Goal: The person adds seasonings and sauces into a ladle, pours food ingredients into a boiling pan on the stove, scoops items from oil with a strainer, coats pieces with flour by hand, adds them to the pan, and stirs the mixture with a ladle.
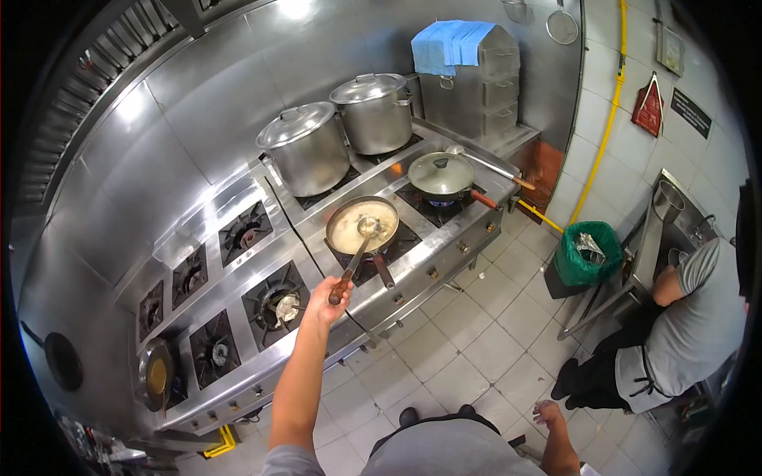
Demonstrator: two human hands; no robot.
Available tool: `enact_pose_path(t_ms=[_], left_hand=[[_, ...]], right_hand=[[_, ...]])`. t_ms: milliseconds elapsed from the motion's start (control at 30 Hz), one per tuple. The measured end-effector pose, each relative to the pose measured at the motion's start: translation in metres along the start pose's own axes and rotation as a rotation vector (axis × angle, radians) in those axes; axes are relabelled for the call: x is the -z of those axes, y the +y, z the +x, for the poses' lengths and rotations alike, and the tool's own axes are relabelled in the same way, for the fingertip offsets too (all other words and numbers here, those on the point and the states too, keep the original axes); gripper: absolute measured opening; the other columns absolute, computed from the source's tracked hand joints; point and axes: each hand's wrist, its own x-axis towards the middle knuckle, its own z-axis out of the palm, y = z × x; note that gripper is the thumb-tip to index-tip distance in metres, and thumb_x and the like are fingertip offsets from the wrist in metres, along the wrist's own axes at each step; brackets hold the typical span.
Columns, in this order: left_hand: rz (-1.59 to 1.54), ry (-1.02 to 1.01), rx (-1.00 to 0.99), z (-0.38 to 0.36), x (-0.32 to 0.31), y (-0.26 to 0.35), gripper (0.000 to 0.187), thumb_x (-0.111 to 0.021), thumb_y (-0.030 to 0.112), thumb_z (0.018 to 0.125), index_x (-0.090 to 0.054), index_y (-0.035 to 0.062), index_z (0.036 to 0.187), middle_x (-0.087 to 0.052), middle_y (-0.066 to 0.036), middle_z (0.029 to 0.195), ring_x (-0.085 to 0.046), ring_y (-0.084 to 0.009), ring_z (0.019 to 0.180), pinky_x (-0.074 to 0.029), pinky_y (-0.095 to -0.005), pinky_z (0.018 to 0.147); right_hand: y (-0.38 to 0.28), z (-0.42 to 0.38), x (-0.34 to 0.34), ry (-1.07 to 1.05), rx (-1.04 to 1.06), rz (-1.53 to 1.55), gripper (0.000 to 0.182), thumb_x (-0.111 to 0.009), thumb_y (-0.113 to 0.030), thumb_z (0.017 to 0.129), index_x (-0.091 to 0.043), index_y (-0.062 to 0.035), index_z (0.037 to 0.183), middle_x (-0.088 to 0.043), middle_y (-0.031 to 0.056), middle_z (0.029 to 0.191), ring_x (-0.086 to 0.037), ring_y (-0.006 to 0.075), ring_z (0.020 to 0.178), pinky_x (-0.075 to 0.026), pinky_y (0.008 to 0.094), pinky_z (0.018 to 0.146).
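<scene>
My left hand is closed around the brown grip of a ladle. Its round metal bowl rests in a pale, creamy liquid inside a wide frying pan on a front burner. The pan's own dark handle points toward me, apart from my hand. Low at my side hangs my right hand, loosely open with nothing visible in it. Just right of the creamy pan, a glass-lidded pan with a red-brown handle sits over a blue flame.
Two large lidded pots stand at the back of the stove. A long-handled utensil lies by the lidded pan. Another pan sits far left. A green-lined bin and a co-worker at a sink are on the right.
</scene>
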Motion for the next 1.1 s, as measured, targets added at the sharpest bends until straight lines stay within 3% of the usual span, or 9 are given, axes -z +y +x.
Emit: enact_pose_path(t_ms=[200,400,500,567,667,800,900,967,1100], left_hand=[[0.149,0.128,-0.079,0.020,-0.002,-0.002,0.023,-0.056,0.012,0.084,-0.052,0.0061,0.106,-0.058,-0.008,0.076,-0.053,-0.0166,0.054,-0.040,-0.0282,0.041],[0.767,0.219,-0.226,0.026,-0.003,0.003,0.033,-0.059,0.014,0.080,-0.053,0.0071,0.112,-0.061,-0.007,0.077,-0.054,-0.0166,0.055,-0.042,-0.0317,0.040],[1.209,0.319,-0.439,0.021,0.005,0.003,0.040,-0.060,0.015,0.078,-0.053,0.0051,0.116,-0.065,-0.015,0.086,-0.063,-0.0284,0.066,-0.050,-0.0399,0.053],[1.681,0.403,-0.634,0.014,0.012,0.003,0.044,-0.060,0.016,0.077,-0.054,0.0036,0.118,-0.065,-0.023,0.096,-0.064,-0.0387,0.087,-0.051,-0.0446,0.074],[1.809,0.446,-0.541,-0.013,-0.002,0.003,0.046,-0.059,0.017,0.077,-0.053,0.0034,0.120,-0.063,-0.028,0.103,-0.059,-0.0405,0.102,-0.046,-0.0449,0.088],[1.820,0.399,-0.506,-0.033,-0.007,0.014,0.044,-0.057,0.018,0.078,-0.053,0.0026,0.119,-0.063,-0.027,0.101,-0.062,-0.0393,0.096,-0.048,-0.0435,0.084],[1.621,0.344,-0.382,-0.040,-0.001,0.031,0.041,-0.055,0.016,0.079,-0.053,0.0015,0.117,-0.066,-0.021,0.089,-0.066,-0.0350,0.076,-0.052,-0.0421,0.066],[1.173,0.217,-0.171,-0.057,-0.010,0.043,0.038,-0.054,0.016,0.080,-0.052,0.0017,0.116,-0.062,-0.011,0.077,-0.059,-0.0233,0.055,-0.046,-0.0349,0.044],[0.847,0.096,-0.092,-0.063,-0.003,0.053,0.037,-0.055,0.015,0.081,-0.052,0.0043,0.116,-0.059,-0.007,0.079,-0.051,-0.0155,0.049,-0.039,-0.0278,0.039]], right_hand=[[-0.003,-0.014,0.000,0.029,-0.024,-0.084,0.025,-0.048,-0.008,0.088,-0.052,-0.0032,0.112,-0.063,0.0131,0.084,-0.058,0.0220,0.050,-0.041,0.0288,0.038],[-0.001,-0.019,0.003,0.017,-0.054,-0.085,0.034,-0.046,-0.008,0.089,-0.048,-0.0009,0.122,-0.063,0.0147,0.090,-0.060,0.0212,0.053,-0.042,0.0287,0.040],[0.004,-0.014,0.005,0.006,-0.053,-0.077,0.037,-0.046,-0.008,0.089,-0.046,-0.0006,0.125,-0.062,0.0151,0.093,-0.060,0.0215,0.054,-0.043,0.0288,0.041],[0.008,-0.008,0.006,0.007,-0.060,-0.074,0.038,-0.046,-0.008,0.089,-0.046,-0.0005,0.126,-0.062,0.0151,0.093,-0.060,0.0216,0.055,-0.043,0.0290,0.041],[0.006,-0.005,0.004,-0.005,-0.078,-0.105,0.037,-0.045,-0.007,0.089,-0.045,0.0000,0.126,-0.062,0.0148,0.093,-0.058,0.0217,0.053,-0.043,0.0294,0.041],[-0.002,-0.009,-0.001,-0.035,-0.039,-0.123,0.033,-0.046,-0.013,0.091,-0.049,-0.0034,0.122,-0.063,0.0126,0.092,-0.059,0.0230,0.057,-0.046,0.0323,0.047],[-0.010,-0.008,-0.006,-0.024,-0.035,-0.162,0.031,-0.046,-0.018,0.092,-0.052,-0.0067,0.120,-0.064,0.0113,0.092,-0.062,0.0246,0.062,-0.050,0.0353,0.054],[-0.013,-0.002,-0.008,-0.016,-0.036,-0.165,0.031,-0.046,-0.018,0.092,-0.052,-0.0066,0.120,-0.064,0.0115,0.092,-0.062,0.0246,0.063,-0.050,0.0353,0.054],[-0.020,0.004,-0.012,-0.047,-0.017,-0.150,0.033,-0.046,-0.017,0.091,-0.053,-0.0061,0.120,-0.065,0.0124,0.096,-0.063,0.0240,0.064,-0.051,0.0354,0.056]])
